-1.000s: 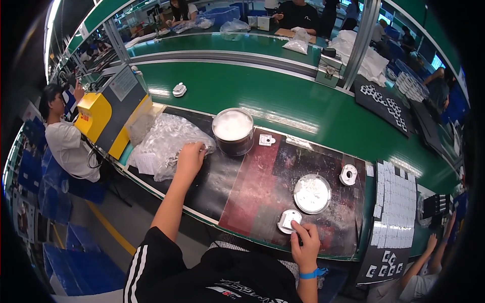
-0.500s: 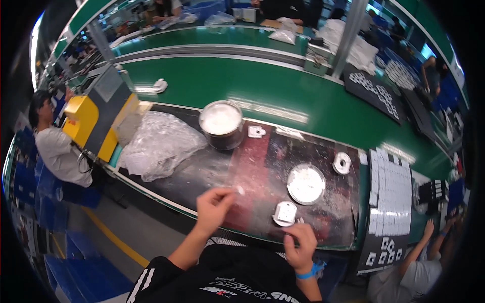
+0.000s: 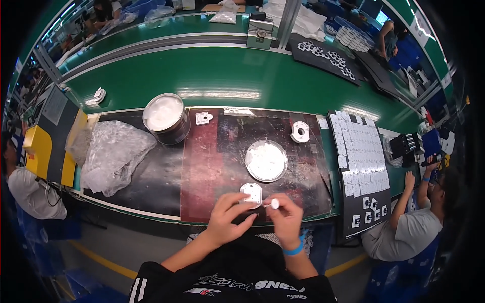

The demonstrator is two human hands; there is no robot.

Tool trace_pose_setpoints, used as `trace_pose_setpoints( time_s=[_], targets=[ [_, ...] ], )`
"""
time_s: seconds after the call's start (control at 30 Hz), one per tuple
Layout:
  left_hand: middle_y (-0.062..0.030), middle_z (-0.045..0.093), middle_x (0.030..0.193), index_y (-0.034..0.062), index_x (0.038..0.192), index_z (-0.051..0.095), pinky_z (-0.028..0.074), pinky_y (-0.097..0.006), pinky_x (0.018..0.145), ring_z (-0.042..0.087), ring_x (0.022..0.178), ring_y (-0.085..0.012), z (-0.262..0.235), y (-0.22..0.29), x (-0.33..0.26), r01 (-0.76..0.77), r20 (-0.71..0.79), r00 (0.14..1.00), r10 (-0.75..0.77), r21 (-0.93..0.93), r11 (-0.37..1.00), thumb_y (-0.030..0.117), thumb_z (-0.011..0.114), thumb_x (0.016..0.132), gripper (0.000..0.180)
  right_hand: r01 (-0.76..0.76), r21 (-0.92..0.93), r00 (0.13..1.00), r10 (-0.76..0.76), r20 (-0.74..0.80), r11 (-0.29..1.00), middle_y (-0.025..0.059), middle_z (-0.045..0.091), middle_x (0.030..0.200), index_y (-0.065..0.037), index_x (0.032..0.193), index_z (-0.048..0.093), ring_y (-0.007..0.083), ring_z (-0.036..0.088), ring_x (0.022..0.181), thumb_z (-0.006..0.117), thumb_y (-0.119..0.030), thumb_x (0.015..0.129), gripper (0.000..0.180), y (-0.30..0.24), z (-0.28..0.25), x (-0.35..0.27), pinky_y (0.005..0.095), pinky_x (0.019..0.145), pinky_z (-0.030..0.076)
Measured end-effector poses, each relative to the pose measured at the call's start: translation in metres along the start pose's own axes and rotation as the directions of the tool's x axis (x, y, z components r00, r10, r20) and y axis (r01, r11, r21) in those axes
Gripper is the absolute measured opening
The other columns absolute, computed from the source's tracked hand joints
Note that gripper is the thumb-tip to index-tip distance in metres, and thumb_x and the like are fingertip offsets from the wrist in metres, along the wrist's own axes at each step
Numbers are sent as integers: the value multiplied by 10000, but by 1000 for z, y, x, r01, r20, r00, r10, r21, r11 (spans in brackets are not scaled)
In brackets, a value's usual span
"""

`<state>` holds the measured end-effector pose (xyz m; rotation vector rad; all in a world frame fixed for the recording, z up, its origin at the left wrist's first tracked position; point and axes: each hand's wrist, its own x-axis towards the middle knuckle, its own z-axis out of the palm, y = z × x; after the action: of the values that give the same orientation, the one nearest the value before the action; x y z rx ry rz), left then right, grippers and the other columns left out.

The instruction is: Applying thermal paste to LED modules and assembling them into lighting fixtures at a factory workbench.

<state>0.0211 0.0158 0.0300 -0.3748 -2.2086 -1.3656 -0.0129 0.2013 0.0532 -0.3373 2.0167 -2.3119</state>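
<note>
A white plastic housing (image 3: 251,190) with a rounded top and small holes lies near the bench's front edge. My left hand (image 3: 225,222) reaches it from the left, fingertips over its lower part, thumb and forefinger apart. Just right of the housing, my right hand (image 3: 287,218) pinches a small white round-headed piece (image 3: 275,203); most of it is hidden by the fingers. Beyond both hands sits a round shallow dish (image 3: 266,161) with white contents. A white ring-shaped part (image 3: 300,132) stands farther right, and a small white part (image 3: 203,118) lies at the back.
A metal tin (image 3: 166,121) of white material stands back left beside a clear plastic bag (image 3: 116,154). At far left is a yellow and grey machine (image 3: 45,146). On the right, a black board (image 3: 353,214) carries rows of white pieces; a co-worker (image 3: 414,222) sits beyond it.
My view has swung right. My left hand has moved right to the housing, near my right hand. The white piece in my right fingers now shows more plainly.
</note>
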Motion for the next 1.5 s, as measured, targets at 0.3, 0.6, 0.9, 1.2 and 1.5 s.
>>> trace_pose_setpoints(
  time_s=[0.3, 0.6, 0.9, 1.2, 1.5],
  targets=[
    [-152, 544, 1456, 155, 1348, 670, 433, -504, 1119, 510, 1334, -399, 7, -41, 1, 69, 268, 958, -101, 125, 990, 239, 861, 809, 578, 223, -699, 945, 25, 326, 680, 128, 746, 921, 11, 1090, 751, 206, 678, 756, 793, -72, 879, 231, -25, -36, 90, 315, 679, 526],
    [-149, 558, 1443, 154, 1329, 685, 469, -488, 1091, 540, 1307, -391, 4, -40, 2, 64, 252, 964, -87, 97, 993, 216, 856, 814, 546, 85, -684, 970, 96, 223, 724, 111, 767, 873, 3, 1055, 725, 161, 677, 681, 794, -69, 873, 207, -12, -9, 135, 320, 613, 520],
    [-165, 584, 1410, 125, 1283, 707, 481, -489, 1085, 563, 1290, -400, 6, -40, 2, 70, 221, 972, -85, 77, 995, 162, 893, 760, 557, 427, -773, 902, -161, 400, 469, 131, 723, 914, -45, 965, 751, 351, 695, 842, 778, -136, 881, 127, 23, -6, 144, 441, 742, 554],
    [-165, 581, 1411, 122, 1266, 717, 478, -495, 1084, 561, 1286, -403, 6, -41, 3, 64, 220, 972, -79, 77, 995, 171, 893, 761, 537, 428, -803, 900, -119, 419, 415, 116, 714, 911, -65, 920, 773, 351, 686, 875, 768, -173, 880, 115, 33, -2, 149, 451, 766, 550],
    [-172, 576, 1445, 96, 1259, 689, 469, -498, 1094, 559, 1292, -408, 6, -41, 7, 46, 256, 964, -71, 102, 994, 179, 905, 752, 557, 330, -761, 938, -103, 331, 558, 104, 737, 914, -23, 958, 743, 258, 709, 819, 777, -110, 895, 112, 19, -12, 144, 382, 716, 553]
  ],
)
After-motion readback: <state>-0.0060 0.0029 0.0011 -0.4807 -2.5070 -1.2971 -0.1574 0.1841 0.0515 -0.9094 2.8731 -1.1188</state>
